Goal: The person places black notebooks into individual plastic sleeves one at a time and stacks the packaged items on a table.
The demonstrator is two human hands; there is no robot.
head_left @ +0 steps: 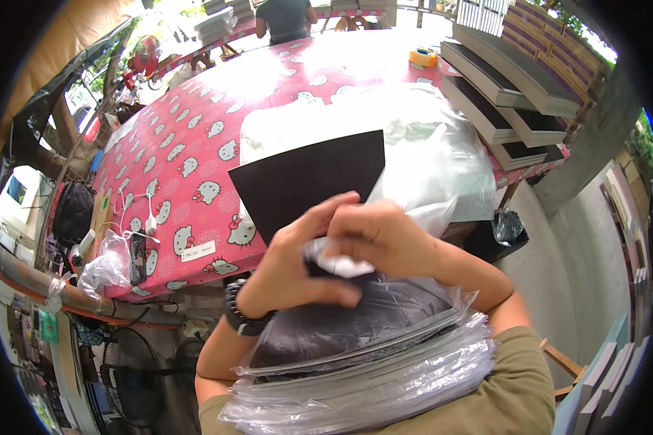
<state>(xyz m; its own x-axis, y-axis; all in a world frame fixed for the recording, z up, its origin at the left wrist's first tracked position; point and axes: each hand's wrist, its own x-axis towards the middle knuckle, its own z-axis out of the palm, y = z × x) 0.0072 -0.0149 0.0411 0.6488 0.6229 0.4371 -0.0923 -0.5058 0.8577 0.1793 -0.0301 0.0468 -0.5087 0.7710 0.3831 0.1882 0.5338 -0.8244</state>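
My left hand (pixel 295 250), with a dark watch at its wrist, is curved in a C, thumb well apart from the fingers. Its fingertips come up against my right hand (pixel 374 230), whose fingers are curled over a small crumpled white piece (pixel 350 267), paper or plastic, I cannot tell which. Below both hands, against my body, rests a stack of black flat items in clear plastic sleeves (pixel 370 366). Just beyond the hands a black rectangular sheet or board (pixel 315 177) lies on the table, one side next to a loose clear plastic sheet (pixel 442 174).
The table has a pink patterned cover (pixel 178 170). Thick black-topped slabs (pixel 500 94) are stacked at the far right, near an orange tape roll (pixel 423 56). A phone (pixel 138 256) and white cables lie left. A fan (pixel 132 370) stands lower left; a person (pixel 286 20) is beyond the table.
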